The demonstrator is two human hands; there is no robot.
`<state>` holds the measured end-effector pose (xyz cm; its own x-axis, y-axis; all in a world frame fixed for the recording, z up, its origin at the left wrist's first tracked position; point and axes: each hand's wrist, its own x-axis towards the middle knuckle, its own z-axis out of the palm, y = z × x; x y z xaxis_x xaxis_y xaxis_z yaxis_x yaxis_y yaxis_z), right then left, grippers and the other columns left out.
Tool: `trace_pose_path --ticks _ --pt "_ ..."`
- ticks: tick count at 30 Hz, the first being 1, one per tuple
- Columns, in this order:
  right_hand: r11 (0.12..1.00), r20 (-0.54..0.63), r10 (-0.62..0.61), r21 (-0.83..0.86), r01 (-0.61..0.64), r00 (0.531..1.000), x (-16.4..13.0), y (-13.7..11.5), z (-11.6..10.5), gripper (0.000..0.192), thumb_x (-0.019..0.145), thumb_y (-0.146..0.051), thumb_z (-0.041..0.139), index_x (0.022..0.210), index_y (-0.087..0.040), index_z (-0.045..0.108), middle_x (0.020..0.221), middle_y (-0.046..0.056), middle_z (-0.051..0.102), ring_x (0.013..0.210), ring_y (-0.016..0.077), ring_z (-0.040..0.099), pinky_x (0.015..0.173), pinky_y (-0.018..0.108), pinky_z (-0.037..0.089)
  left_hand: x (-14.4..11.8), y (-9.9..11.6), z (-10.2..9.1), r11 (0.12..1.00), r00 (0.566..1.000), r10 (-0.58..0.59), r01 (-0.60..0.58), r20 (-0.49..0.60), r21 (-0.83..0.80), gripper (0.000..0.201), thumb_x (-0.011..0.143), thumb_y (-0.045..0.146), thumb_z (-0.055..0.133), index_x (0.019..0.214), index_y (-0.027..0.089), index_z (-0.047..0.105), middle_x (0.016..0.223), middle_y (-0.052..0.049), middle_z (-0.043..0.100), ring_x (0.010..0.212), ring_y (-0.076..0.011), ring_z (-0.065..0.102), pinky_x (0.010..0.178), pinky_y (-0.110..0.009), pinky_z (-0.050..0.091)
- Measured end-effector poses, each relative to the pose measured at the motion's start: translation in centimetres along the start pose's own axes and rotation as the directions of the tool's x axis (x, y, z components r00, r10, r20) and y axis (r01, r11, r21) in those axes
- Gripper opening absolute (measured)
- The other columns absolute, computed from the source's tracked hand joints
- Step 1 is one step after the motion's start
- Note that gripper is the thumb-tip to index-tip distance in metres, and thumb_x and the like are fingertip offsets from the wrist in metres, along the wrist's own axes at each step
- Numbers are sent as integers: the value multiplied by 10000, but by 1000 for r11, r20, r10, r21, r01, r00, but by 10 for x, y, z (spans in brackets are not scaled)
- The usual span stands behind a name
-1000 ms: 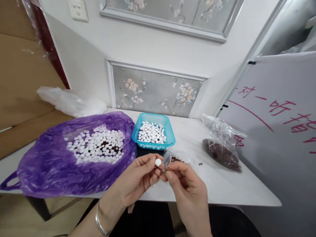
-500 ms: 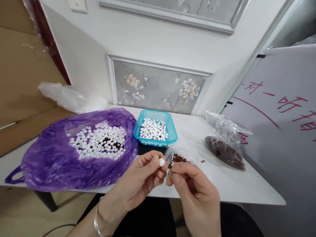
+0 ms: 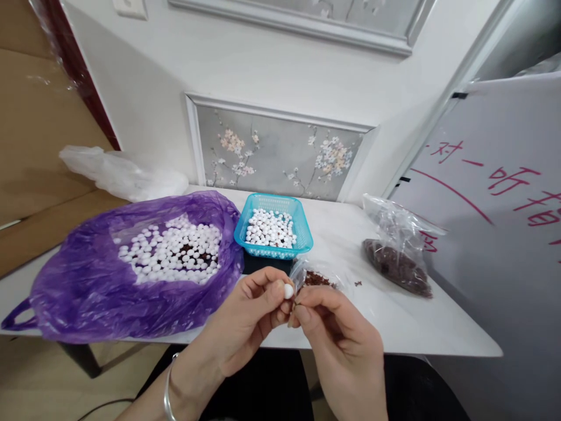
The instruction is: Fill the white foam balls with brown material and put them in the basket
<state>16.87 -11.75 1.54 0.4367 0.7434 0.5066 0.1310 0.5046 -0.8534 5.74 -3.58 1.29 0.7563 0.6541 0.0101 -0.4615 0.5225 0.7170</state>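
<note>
Between thumb and fingertips, my left hand point(image 3: 249, 324) holds a small white ball point(image 3: 288, 291). Close beside it on the right, my right hand point(image 3: 344, 345) is closed in a pinch; something tiny and dark shows at its fingertips, too small to name. Behind my hands lies an open clear plastic bag point(image 3: 342, 279) with small reddish-brown pieces point(image 3: 318, 279), partly hidden by my fingers. A light-blue plastic basket point(image 3: 243, 236) beyond holds many white balls and a few brown pieces. At left, a purple plastic bag point(image 3: 79, 286) lies open with many more white balls and some dark pieces.
A clear bag point(image 3: 397, 266) of dark brown material stands at the right of the white table point(image 3: 456, 333). One small brown piece point(image 3: 358, 283) lies on the tabletop. White plastic point(image 3: 127, 175) is bunched at the back left. A whiteboard point(image 3: 495, 251) borders the right side.
My right hand has moved slightly left, bringing its pinched fingertips nearer the white ball. My left hand still holds the ball. The whole view has shifted a little.
</note>
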Motion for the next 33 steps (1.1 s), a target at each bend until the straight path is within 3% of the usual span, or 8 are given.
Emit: trace_pose_path --ticks 14,24,33 --pt "998 35 37 -51 -35 999 -3 4 -3 107 897 -138 619 850 -220 670 747 -16 666 685 114 656 647 202 564 -1 -1 2 991 997 49 -42 -55 124 121 767 280 797 777 174 740 636 14 642 593 -76 564 604 -169 444" --pt "996 52 57 -76 -53 997 -2 3 -2 90 891 -158 634 825 -213 660 702 -30 635 640 97 618 614 174 524 -3 2 -1 940 976 189 -147 -112 307 150 687 331 849 728 207 775 663 15 642 613 -89 514 594 -199 419" --pt "993 31 92 -82 -89 995 -1 6 -1 68 871 -192 666 812 -225 660 711 -36 655 644 95 631 614 158 526 -3 2 1 938 972 217 -181 -91 297 82 707 259 837 703 204 775 672 8 671 614 -97 561 603 -206 446"
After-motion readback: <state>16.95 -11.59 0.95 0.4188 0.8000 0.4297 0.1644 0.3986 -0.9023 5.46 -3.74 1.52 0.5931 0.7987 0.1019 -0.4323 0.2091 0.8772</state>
